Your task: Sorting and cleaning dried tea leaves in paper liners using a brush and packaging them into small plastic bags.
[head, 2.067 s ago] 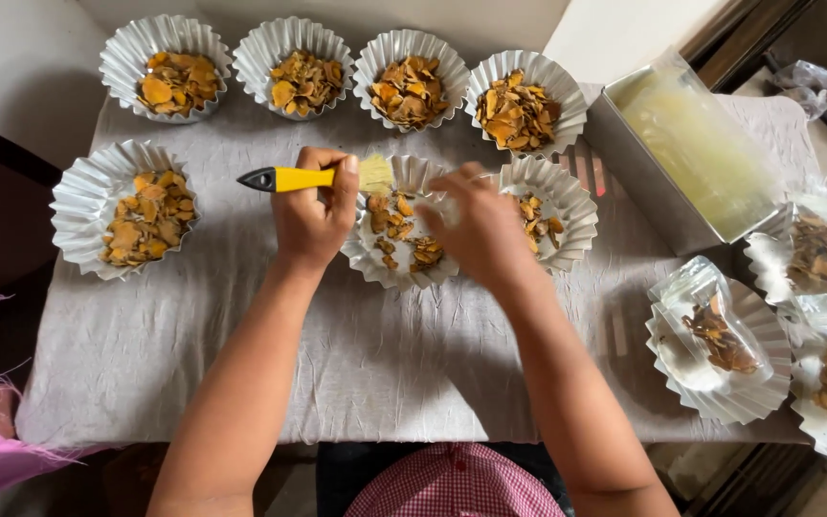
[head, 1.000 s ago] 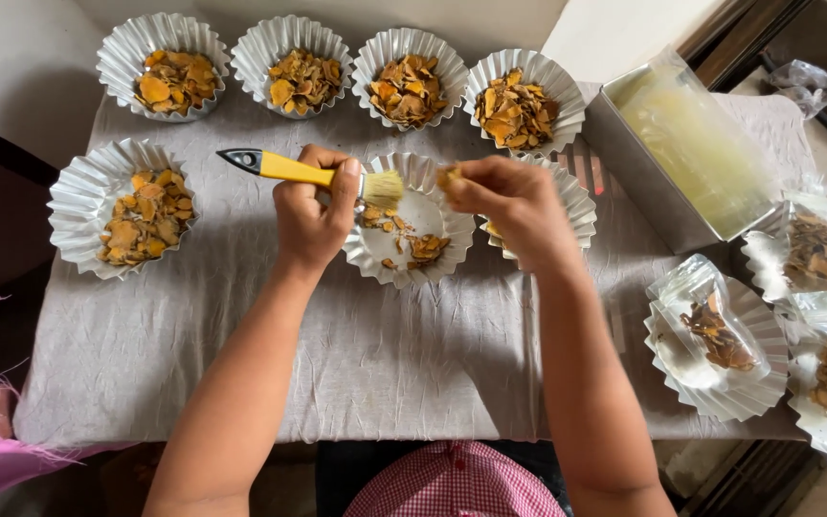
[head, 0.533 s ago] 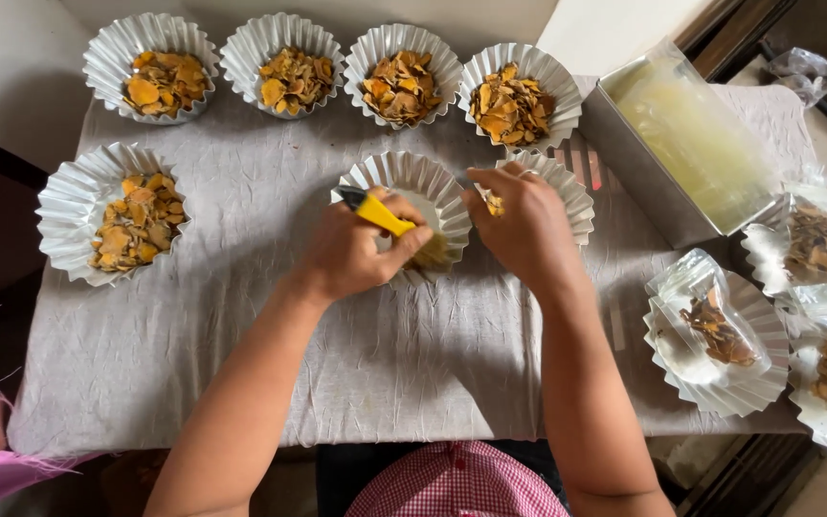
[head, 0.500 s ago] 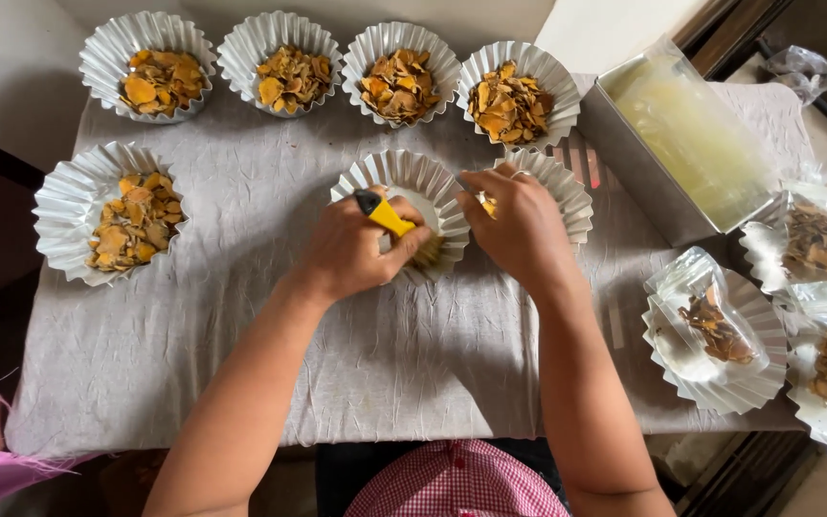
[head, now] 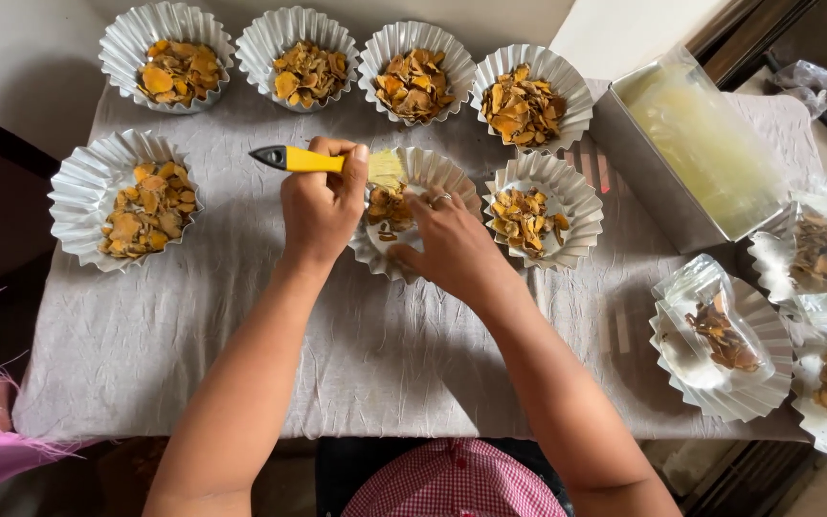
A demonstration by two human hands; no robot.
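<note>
Yellow-handled brush, pale bristles

The left hand is swinging the yellow-handled brush back up from inside the middle fluted foil cup, handle now pointing left above that cup, while the right hand is dropping onto the cup's near side.
</note>
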